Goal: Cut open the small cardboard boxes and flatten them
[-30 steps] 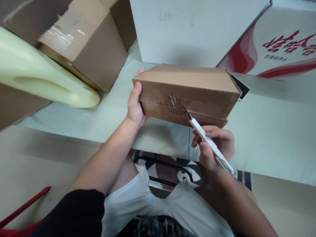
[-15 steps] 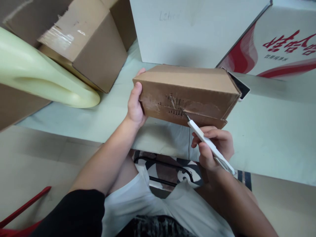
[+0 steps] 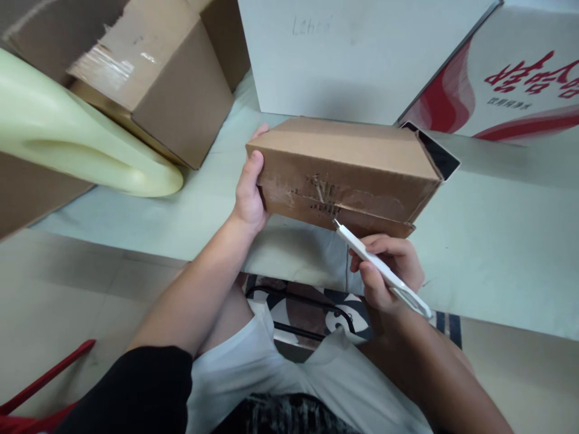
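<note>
A brown cardboard box (image 3: pixel 348 147) is tilted above the table, its taped side turned toward me. My left hand (image 3: pixel 251 193) grips its left end, thumb on the near side and the other fingers mostly hidden behind. Scuffed, torn tape and a row of dark marks run along the seam. A dark opening with a white edge shows at the box's right end. In my right hand (image 3: pixel 391 265) is a slim white utility knife (image 3: pixel 373 259), held like a pen. Its blade tip points at the lower part of the taped side; whether it touches cannot be told.
A pale green table (image 3: pixel 497 241) lies beneath. Brown cartons (image 3: pixel 185 96) and a pale yellow-green rounded object (image 3: pixel 90 138) stand at left. A large white box (image 3: pixel 335 60) and a red-and-white printed carton (image 3: pixel 511 84) stand behind. A red bar (image 3: pixel 49 377) is at lower left.
The knife tip has moved slightly down and left, out of the seam by the dark marks. My right hand shifted a little left with it. The box moved barely to the right.
</note>
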`<state>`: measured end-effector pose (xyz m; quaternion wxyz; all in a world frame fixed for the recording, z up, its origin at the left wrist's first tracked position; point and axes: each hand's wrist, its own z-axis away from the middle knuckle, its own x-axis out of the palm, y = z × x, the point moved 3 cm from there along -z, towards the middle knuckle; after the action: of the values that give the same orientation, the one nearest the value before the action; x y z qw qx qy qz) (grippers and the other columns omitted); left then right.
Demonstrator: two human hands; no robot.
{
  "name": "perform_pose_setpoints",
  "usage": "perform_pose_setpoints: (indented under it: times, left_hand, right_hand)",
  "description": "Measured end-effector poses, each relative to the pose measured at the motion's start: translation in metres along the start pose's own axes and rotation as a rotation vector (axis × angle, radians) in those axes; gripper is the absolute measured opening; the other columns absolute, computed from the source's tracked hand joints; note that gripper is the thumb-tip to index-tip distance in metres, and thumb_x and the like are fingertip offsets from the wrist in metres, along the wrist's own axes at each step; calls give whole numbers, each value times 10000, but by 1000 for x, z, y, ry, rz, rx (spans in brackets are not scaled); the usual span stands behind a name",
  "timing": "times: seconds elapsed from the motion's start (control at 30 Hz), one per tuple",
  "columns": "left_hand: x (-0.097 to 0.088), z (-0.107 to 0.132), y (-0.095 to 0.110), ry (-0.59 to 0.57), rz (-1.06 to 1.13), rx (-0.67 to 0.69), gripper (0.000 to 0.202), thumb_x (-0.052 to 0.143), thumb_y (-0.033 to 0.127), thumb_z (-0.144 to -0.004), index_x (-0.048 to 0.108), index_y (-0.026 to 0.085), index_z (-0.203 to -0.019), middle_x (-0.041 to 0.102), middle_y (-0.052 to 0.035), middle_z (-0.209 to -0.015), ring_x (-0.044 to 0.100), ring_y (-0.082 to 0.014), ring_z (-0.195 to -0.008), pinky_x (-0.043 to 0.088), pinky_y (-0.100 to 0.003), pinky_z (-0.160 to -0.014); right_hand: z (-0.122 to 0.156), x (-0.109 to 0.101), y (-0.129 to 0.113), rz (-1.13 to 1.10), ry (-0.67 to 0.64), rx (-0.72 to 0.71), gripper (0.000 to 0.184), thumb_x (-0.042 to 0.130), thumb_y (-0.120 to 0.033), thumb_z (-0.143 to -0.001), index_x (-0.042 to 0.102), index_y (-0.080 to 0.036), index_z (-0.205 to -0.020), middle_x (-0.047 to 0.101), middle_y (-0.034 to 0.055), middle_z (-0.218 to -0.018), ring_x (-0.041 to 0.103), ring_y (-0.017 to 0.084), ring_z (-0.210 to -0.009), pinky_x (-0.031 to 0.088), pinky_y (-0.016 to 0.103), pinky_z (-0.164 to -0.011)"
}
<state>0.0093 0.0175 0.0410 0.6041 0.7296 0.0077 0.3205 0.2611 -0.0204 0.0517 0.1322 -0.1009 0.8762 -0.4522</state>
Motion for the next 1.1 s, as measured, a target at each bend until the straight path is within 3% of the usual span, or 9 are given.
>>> perform_pose_setpoints:
  times: [0.13, 0.3, 0.47, 0.9, 1.1]
  left_hand:
    - [1, 0, 0, -75, 0, 33, 543, 639, 609, -885, 625, 297, -1329, 659, -40, -1411, 413, -340, -1553, 414, -467, -1246]
    - [2, 1, -1, -132, -76, 45, 664, 730, 716, -781, 657, 309, -1300, 675, -35, -1357, 423, -382, -1539, 421, -478, -1236]
    - [4, 3, -1, -106, -97, 48, 663, 719, 749, -780, 673, 311, -1276, 665, -43, -1388, 425, -390, -1532, 421, -477, -1230]
    - [-3, -2, -6, -205, -82, 112, 663, 716, 744, -811, 653, 324, -1320, 680, -38, -1349, 506, -357, -1478, 419, -468, -1236]
    - [-5, -3, -6, -176, -104, 114, 697, 659, 780, -839, 620, 311, -1353, 676, -51, -1379, 507, -342, -1479, 430, -442, -1228]
  right_hand:
    - [8, -1, -1, 55, -40, 61, 233, 686, -177, -885, 621, -258, -1093, 703, 18, -848, 656, 165, -665, 520, 292, -541]
    - [13, -5, -5, 121, -192, 68, 250, 676, -131, -850, 619, -251, -1061, 700, 19, -829, 673, 164, -674, 521, 263, -534]
    - [11, -8, -4, 113, -160, 73, 249, 667, -149, -861, 612, -263, -1075, 717, 21, -850, 674, 162, -671, 531, 262, -538]
    - [17, -8, 8, 105, -125, 68, 215, 651, -182, -889, 618, -262, -1085, 718, 16, -863, 645, 153, -627, 517, 274, -532]
    - [12, -6, -5, 35, -72, 48, 143, 625, -248, -940, 623, -243, -1084, 688, 23, -810, 656, 167, -638, 525, 290, -521]
